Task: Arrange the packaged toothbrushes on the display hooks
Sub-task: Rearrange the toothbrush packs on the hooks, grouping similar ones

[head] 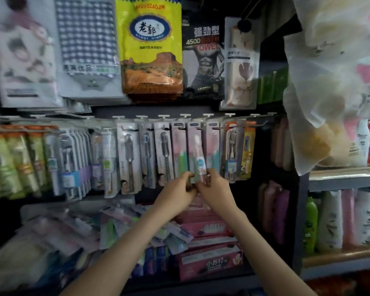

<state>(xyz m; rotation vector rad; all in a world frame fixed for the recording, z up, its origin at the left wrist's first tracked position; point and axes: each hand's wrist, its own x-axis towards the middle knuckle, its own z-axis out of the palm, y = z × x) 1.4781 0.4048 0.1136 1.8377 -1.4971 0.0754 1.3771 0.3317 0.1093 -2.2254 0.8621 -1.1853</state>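
Both hands meet at the foot of a pink toothbrush pack (198, 152) hanging on the hook row (201, 119): left hand (179, 189) and right hand (214, 186) each pinch its lower end.

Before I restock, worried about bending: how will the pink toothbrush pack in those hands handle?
Probably light: left hand and right hand merely pinch the pink toothbrush pack at its lower end. Likely fairly stiff: it stands straight above them. Its glossy front may slip.

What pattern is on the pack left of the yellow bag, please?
The pack shows blue-and-white checks; head view.
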